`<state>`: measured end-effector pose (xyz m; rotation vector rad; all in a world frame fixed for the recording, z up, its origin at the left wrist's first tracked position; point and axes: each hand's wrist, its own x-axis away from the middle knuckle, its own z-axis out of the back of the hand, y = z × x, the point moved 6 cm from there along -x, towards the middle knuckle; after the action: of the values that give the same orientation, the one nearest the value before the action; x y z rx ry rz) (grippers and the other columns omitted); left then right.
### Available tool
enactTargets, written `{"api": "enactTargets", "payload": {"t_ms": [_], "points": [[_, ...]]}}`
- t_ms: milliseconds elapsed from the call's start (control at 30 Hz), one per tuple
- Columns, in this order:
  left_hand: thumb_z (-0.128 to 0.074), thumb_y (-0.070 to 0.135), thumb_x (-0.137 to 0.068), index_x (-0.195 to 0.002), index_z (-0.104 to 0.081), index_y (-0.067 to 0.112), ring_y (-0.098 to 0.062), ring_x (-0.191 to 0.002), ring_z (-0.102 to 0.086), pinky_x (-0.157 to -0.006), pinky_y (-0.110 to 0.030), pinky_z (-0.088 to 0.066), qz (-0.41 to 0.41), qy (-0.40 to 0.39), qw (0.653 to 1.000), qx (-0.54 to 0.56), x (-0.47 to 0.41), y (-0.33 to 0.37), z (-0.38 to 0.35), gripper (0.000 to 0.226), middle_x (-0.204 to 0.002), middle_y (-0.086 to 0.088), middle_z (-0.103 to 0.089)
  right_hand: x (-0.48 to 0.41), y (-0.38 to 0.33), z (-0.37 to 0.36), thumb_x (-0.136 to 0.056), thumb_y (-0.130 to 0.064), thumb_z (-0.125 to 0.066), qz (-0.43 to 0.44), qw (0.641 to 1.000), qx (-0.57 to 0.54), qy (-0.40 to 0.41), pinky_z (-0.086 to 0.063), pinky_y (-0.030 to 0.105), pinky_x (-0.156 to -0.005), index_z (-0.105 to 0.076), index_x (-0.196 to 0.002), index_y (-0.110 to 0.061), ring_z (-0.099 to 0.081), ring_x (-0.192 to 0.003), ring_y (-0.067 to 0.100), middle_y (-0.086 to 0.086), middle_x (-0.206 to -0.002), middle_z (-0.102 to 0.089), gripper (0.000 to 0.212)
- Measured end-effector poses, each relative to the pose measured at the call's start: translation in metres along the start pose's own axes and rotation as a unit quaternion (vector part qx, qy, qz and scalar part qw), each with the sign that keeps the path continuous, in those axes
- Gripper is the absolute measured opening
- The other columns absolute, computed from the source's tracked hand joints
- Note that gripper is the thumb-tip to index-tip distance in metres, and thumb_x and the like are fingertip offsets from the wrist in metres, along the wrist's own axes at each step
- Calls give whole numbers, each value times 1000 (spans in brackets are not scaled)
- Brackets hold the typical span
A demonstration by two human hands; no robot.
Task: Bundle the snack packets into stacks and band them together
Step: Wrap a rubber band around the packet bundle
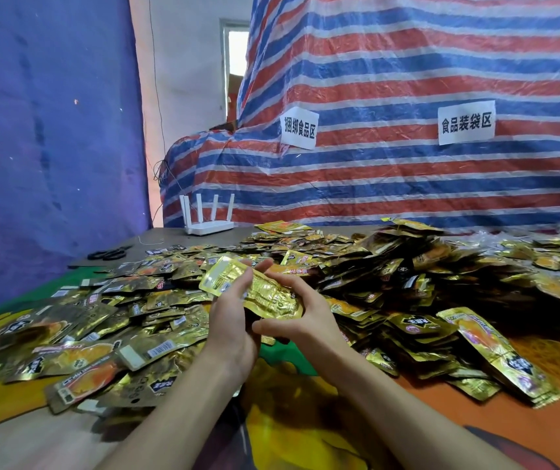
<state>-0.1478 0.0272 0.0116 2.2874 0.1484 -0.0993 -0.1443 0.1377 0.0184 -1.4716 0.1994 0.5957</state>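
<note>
My left hand point(234, 322) and right hand point(305, 317) both curl round a small stack of gold packets point(261, 290), held just above the table point(458, 432). Loose packets point(390, 266) heap all around it. Beyond them, to the left, sit a white router point(208, 218) with 4 antennas and black scissors point(107, 254).

The packets point(265, 295) are shiny gold, printed with black and orange. The far tarp point(407, 79) is striped red, blue and white; its signs point(466, 122) are white with black characters. Left hangs a deep blue sheet point(51, 130). White router point(209, 226), black scissors point(107, 255); near cloth point(475, 418) orange, green and yellow.
</note>
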Motion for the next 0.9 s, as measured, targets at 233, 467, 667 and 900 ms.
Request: {"api": "enactTargets", "payload": {"t_ms": [233,467,667,900], "points": [[-45,29,-101,-100,-81,10,-32,-89,-75,-65,-41,-61,21,-30,999,36,-3,-1,3,41,-108,-19,-74,-7,4,9,-73,-11,-71,-48,996,-71,1,-54,22,-77,-77,-111,-17,-71,-96,12,2,-106,-77,38],[-56,27,-91,-102,-80,12,-35,-101,-73,-72,-43,-61,29,-88,996,-18,5,-9,-11,31,-112,-17,-74,-5,6,19,-77,-18,-88,-87,994,-56,46,-61,27,-72,-74,-104,-12,-77,-86,18,2,-88,-79,31],[-55,28,-90,-100,-81,15,-26,-96,-74,-90,-49,-58,18,-104,994,5,1,-5,-9,31,-109,-10,-75,-4,4,14,-75,-45,-87,-129,990,-56,-10,-60,33,-78,-74,-106,-11,-76,-94,21,7,-100,-79,48],[-73,27,-73,-107,-77,9,-31,-87,-72,-73,-42,-61,30,-52,997,-41,1,-8,0,38,-109,-16,-74,-1,2,14,-82,-6,-78,-159,978,-97,-94,-59,33,-65,-72,-112,-7,-73,-84,26,12,-96,-75,30]]}}
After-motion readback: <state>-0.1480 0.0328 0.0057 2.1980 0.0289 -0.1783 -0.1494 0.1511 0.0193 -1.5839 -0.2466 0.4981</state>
